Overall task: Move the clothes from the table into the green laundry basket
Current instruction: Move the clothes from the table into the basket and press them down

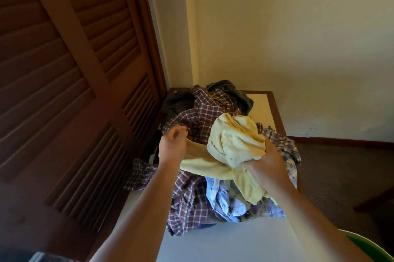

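Right hand [268, 165] had a fistful of the yellow top [236, 140], which sat on the clothes pile [191, 197] on the white desk [223, 242]. Left hand [173, 144] was curled at its other end, but I couldn't tell if it was gripping. Pulling could've dragged the plaid sleeve [140, 174] off the edge. Green basket [362, 244] peeked in bottom right, with a louvered door [64, 69] to the left and carpet [341, 176] beyond.

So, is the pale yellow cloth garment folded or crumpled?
Crumpled, not folded: the pale yellow cloth garment is a loose wad with irregular creases, gripped by the right hand over the pile of checked shirts.
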{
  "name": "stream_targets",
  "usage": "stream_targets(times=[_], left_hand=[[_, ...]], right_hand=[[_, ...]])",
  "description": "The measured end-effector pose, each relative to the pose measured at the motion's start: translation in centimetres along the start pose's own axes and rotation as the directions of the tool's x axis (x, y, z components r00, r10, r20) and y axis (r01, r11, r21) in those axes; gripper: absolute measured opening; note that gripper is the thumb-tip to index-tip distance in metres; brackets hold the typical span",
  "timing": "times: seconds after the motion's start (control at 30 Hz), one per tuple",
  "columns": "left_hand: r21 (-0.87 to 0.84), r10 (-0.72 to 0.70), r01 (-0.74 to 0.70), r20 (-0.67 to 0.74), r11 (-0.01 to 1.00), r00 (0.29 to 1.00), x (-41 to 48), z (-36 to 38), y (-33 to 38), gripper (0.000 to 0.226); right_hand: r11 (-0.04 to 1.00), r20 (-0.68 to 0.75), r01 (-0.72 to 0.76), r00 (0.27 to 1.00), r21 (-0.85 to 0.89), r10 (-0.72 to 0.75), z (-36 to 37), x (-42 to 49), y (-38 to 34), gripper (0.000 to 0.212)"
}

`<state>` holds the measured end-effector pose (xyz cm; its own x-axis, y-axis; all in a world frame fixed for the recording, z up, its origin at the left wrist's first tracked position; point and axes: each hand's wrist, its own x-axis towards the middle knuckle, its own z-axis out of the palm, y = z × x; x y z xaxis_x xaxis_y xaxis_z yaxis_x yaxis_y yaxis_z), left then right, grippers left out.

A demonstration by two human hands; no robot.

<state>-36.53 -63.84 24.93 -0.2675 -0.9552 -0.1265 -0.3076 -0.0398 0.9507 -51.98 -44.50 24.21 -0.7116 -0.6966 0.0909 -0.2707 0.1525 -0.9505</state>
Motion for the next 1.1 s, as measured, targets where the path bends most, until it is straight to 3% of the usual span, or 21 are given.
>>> stream_targets(times=[0.07, 0.1, 0.17, 0.27, 0.37, 0.43, 0.5, 0.57, 0.67, 0.77, 0.83, 0.97, 1.1], left_hand=[[0.342, 0.032, -0.058, 0.084, 0.938, 0.996, 1.3, 0.8, -0.1, 0.037], [0.405, 0.001, -0.06, 0.145, 0.912, 0.989, 1.8, 1.4, 0.0, 0.057], [0.38, -0.08, -0.017, 0.236, 0.925, 0.968, 2.2, 2.7, 0.8, 0.092], [0.255, -0.19, 0.122, 0.261, 0.959, 0.946, 2.9, 4.3, 2.0, 0.121], [0.462, -0.247, 0.07, 0.335, 0.884, 0.909, 4.2, 5.6, 1.7, 0.139], [0.645, -0.224, -0.051, 0.337, 0.763, 0.914, 4.4, 5.9, 1.1, 0.126], [0.635, -0.114, -0.096, 0.281, 0.767, 0.953, 4.7, 5.2, 0.8, 0.095], [0.521, -0.051, -0.098, 0.263, 0.848, 0.963, 4.8, 3.9, 0.9, 0.077], [0.289, -0.08, -0.019, 0.327, 0.957, 0.942, 3.1, 2.1, 0.7, 0.051], [0.097, -0.052, 0.015, 0.393, 0.995, 0.918, 0.1, 0.8, 0.3, 0.024], [0.009, -0.027, 0.026, 0.435, 1.0, 0.9, -2.1, 0.0, 0.7, 0.019], [-0.05, 0.036, -0.014, 0.483, 0.999, 0.875, -6.4, -1.9, 1.5, 0.031], [-0.244, 0.099, 0.0, 0.393, 0.97, 0.914, -10.9, -3.0, 1.6, 0.037]], right_hand=[[0.994, -0.014, -0.012, 1.0, -0.11, 0.011, -0.1, -0.4, 0.3, 0.051], [0.983, -0.011, -0.001, 1.0, -0.184, -0.001, -0.2, -0.7, 0.5, 0.051], [0.938, 0.007, 0.05, 0.999, -0.343, -0.051, -0.5, -1.4, 1.6, 0.052], [0.86, 0.021, 0.129, 0.99, -0.493, -0.137, -0.1, -2.4, 3.7, 0.042], [0.815, 0.056, 0.213, 0.974, -0.539, -0.218, 1.1, -3.0, 5.1, 0.031], [0.817, 0.046, 0.201, 0.977, -0.54, -0.209, 1.5, -2.9, 5.5, 0.027], [0.826, 0.038, 0.181, 0.981, -0.533, -0.19, 1.7, -2.7, 5.9, 0.027], [0.829, 0.039, 0.174, 0.983, -0.531, -0.181, 1.7, -2.5, 6.1, 0.028], [0.827, 0.055, 0.184, 0.982, -0.531, -0.183, 1.7, -2.7, 6.2, 0.033], [0.844, 0.065, 0.17, 0.985, -0.509, -0.159, 1.6, -3.4, 5.9, 0.037], [0.85, 0.059, 0.176, 0.984, -0.496, -0.169, 1.1, -4.2, 5.7, 0.041], [0.872, 0.04, 0.185, 0.981, -0.454, -0.188, -0.6, -6.5, 5.4, 0.036], [0.889, 0.009, 0.167, 0.984, -0.427, -0.181, -2.7, -8.8, 5.5, 0.04]])
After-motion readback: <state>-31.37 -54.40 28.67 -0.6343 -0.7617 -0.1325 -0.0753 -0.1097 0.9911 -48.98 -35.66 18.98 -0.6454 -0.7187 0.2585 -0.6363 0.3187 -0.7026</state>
